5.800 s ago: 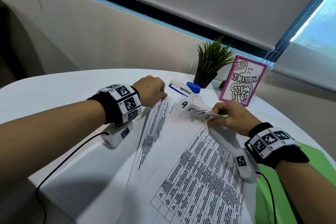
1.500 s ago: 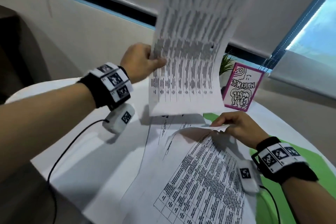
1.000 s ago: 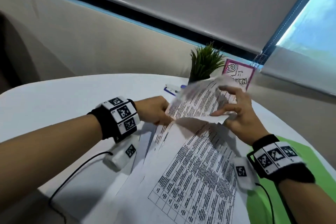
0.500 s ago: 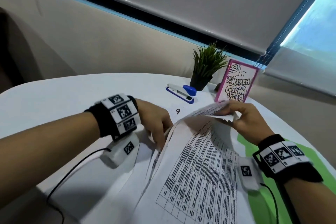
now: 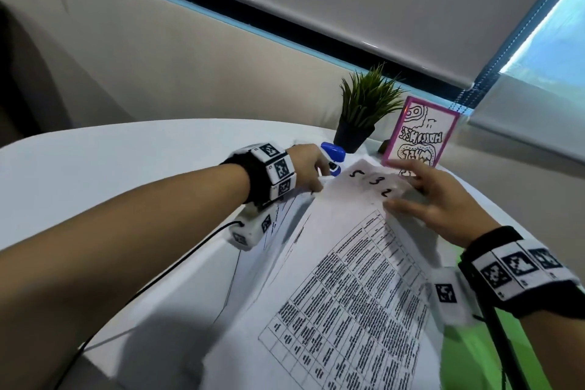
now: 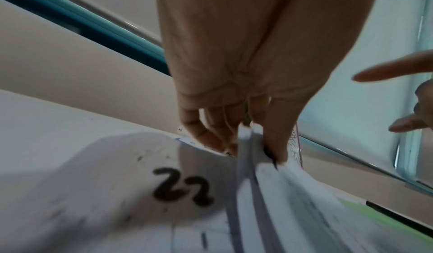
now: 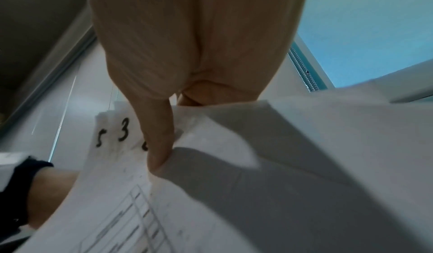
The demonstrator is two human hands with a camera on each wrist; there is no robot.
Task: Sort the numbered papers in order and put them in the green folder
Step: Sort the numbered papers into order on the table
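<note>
White papers (image 5: 345, 279) lie fanned on the table (image 5: 126, 174): the left hand (image 5: 308, 171) pinches their far-left edges, the right hand (image 5: 443, 203) rests spread-fingered on the corners showing three numbers, 5, 3, 2. Exact sheet count unclear; one green folder (image 5: 468, 358) lies mostly hidden beneath.

Right hand (image 5: 443, 199) hides the fanned papers' (image 5: 364, 263) corner; one number perhaps "2".
</note>
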